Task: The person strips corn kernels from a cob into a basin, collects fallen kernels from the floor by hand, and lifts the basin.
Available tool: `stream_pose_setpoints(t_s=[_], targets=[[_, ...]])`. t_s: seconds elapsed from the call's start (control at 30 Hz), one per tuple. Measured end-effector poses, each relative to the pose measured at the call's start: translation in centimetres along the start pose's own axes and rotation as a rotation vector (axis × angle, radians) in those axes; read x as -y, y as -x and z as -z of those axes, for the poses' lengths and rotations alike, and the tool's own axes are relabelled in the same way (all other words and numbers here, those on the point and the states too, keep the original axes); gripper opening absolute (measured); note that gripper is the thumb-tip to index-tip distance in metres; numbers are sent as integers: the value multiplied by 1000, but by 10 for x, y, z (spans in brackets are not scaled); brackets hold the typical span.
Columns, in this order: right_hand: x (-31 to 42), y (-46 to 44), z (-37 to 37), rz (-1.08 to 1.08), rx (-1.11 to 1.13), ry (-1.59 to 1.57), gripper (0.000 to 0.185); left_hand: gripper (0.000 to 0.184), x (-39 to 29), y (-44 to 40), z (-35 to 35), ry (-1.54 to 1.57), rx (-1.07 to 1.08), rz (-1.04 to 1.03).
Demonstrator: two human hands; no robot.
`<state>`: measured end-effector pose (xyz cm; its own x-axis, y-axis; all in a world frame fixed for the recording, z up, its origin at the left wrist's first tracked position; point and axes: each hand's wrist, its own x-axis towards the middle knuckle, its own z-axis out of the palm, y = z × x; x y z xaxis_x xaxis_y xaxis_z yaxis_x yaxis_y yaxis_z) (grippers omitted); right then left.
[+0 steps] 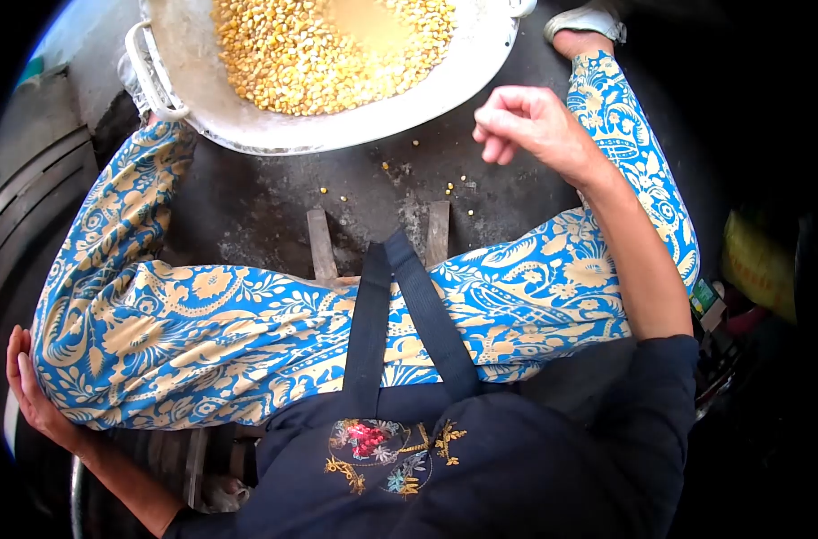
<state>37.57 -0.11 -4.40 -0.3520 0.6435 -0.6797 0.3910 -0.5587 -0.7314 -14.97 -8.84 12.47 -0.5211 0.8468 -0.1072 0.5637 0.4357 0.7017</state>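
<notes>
A wide white basin (346, 133) with side handles stands on the floor between my feet, cut off by the top edge of the view. Yellow corn kernels (288, 67) lie in it, with a patch of fine yellowish material among them. My right hand (535, 130) hovers above the floor just off the basin's lower right rim, fingers curled inward. Whatever those fingers may hold is hidden. Down at the far left, my left hand (36, 395) rests against the outside of my left knee, its fingers stretched out and holding nothing.
Loose kernels (449, 189) are scattered on the dark floor (247, 207). Wooden legs (322, 244) of a low seat show below my lap. A dark strap (370, 314) hangs over my patterned trousers. A yellow bag (759, 265) sits in shadow at right.
</notes>
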Motion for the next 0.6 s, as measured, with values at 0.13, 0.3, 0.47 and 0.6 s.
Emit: stream_pose_setpoints(t_s=[0.13,0.3,0.47,0.6], targets=[[-75,1,-6,-373,134,332,17,36,-2,0,-2,14,-39,33],[-134,-19,-30,-260,218,983,30,36,11,-3,17,-132,118,-149],[-160,-11,-48,-230,339,1070,40,36,19,-6,26,-267,195,-224],[-170,-11,-60,-80,316,1083,33,45,27,-16,42,-390,273,-359]])
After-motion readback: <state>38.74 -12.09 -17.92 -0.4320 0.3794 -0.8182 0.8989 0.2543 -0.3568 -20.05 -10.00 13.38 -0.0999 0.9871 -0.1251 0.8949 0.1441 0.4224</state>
